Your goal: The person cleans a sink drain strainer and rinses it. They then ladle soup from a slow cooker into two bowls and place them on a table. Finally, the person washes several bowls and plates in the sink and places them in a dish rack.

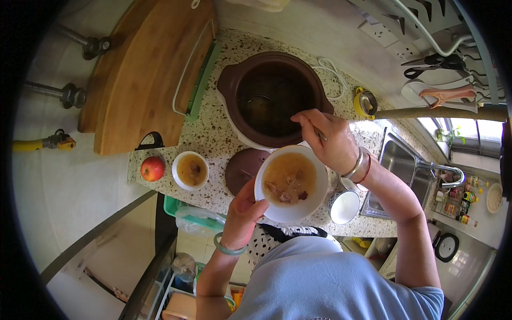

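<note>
My left hand point(244, 216) grips the rim of a white bowl point(268, 209), its thumb over the edge. Pale brown broth point(288, 168) with several chunks of meat point(285, 194) fills the bowl, which is held at the front of a dark brown stew pot point(230, 80). Above the pot's right rim, my right hand point(333, 140) is closed around a thin handle. It seems to belong to a ladle point(258, 104), whose round head shows dimly in the dark liquid. Partly under the bowl lies the brown pot lid point(242, 170).
On the speckled counter point(213, 120) are a small bowl of soup point(191, 170), a red apple point(152, 168), an empty white bowl point(345, 207) and a yellow container point(365, 103). Wooden cutting boards point(144, 80) stand at left. A steel sink point(397, 168) lies to the right.
</note>
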The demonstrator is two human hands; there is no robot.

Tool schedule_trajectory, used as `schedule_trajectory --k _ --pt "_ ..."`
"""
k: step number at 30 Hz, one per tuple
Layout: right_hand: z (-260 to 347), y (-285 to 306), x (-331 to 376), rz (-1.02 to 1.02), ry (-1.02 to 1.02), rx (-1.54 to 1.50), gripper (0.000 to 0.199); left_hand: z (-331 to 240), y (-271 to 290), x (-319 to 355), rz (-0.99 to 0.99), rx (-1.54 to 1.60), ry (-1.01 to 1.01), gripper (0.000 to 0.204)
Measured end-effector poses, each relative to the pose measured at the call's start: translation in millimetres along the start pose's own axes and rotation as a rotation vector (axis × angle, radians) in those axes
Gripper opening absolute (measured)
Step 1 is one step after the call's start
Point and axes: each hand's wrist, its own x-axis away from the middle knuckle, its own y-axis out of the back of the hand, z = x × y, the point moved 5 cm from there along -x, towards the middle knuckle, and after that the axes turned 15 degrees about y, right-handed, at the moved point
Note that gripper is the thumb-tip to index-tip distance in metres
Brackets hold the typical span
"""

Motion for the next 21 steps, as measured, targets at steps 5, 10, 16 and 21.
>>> schedule_trajectory --k 5,10,16,21 --pt "-16 0 5 -0.093 -0.293 -0.244 0.015 3 8 0 0.016 -0.034 0.011 0.061" --pt "-33 9 8 -0.131 -0.671 -0.486 0.028 1 4 3 0.012 -0.009 -0.011 0.060" --pt "-42 32 7 -0.193 -0.672 -0.531 0.031 -6 4 9 0.051 0.000 -0.070 0.054" --pt "-41 56 0 -0.204 -0.640 -0.518 0.034 -11 4 11 0.046 0.022 -0.111 0.054"
